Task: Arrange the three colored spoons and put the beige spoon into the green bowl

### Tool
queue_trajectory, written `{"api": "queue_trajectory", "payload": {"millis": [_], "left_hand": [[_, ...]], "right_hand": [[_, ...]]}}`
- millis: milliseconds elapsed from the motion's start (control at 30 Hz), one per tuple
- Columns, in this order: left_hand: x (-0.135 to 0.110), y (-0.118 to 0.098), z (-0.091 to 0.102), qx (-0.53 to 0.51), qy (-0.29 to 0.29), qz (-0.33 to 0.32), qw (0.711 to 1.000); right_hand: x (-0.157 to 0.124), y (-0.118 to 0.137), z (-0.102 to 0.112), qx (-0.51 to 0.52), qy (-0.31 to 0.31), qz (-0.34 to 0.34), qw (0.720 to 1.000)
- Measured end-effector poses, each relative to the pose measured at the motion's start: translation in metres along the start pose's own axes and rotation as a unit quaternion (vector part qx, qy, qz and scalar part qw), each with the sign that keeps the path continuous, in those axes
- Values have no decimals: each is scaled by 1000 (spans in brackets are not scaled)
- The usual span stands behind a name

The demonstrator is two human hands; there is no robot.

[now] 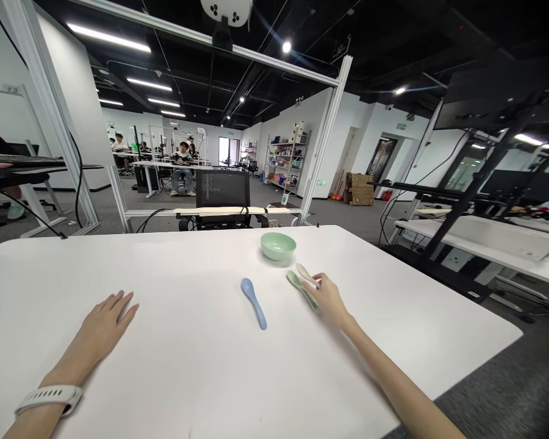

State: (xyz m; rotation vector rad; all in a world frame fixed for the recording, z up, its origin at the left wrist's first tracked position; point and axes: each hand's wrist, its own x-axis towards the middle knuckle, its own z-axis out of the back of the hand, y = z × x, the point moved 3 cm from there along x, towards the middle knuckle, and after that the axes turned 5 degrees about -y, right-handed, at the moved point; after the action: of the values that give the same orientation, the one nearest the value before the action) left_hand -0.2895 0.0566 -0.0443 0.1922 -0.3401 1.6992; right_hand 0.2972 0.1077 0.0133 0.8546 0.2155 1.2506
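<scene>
My left hand [101,332] lies flat on the white table [201,378] with its fingers stretched out and nothing in it; a white band is on its wrist. My right hand [328,299] reaches forward and its fingers close on the handle of a beige spoon [304,272]. A green spoon [298,284] lies on the table right beside and partly under that hand. A blue spoon [254,302] lies alone a little to the left. A pale green bowl [278,246] stands behind the spoons.
A black chair [222,194] stands behind the table's far edge. White frame posts [324,140] rise at the back. Black stands and white desks [480,238] are to the right. Several people sit at desks far behind.
</scene>
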Motion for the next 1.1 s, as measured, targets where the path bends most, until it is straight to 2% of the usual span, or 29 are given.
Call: {"api": "queue_trajectory", "payload": {"millis": [100, 233, 367, 467, 700, 900, 1100], "left_hand": [[0, 2, -2, -4, -8, -1, 1000], [1, 3, -4, -4, -11, -5, 1000], [0, 2, -2, -5, -7, -1, 1000], [-1, 1, -1, -5, 4, 0, 1000], [0, 2, -2, -5, -5, -1, 1000], [-1, 3, -3, -13, -16, 2, 1000], [-1, 0, 1, -8, -3, 7, 1000]], "right_hand": [[25, -17, 9, -5, -34, 19, 999], [53, -52, 21, -20, -43, 41, 998], [64, -88, 23, -23, -53, 45, 997], [66, -105, 18, -15, -68, 41, 997], [70, -112, 14, -31, -111, 48, 992], [72, -115, 13, -36, -115, 49, 992], [72, -113, 14, -45, -119, 42, 991]]}}
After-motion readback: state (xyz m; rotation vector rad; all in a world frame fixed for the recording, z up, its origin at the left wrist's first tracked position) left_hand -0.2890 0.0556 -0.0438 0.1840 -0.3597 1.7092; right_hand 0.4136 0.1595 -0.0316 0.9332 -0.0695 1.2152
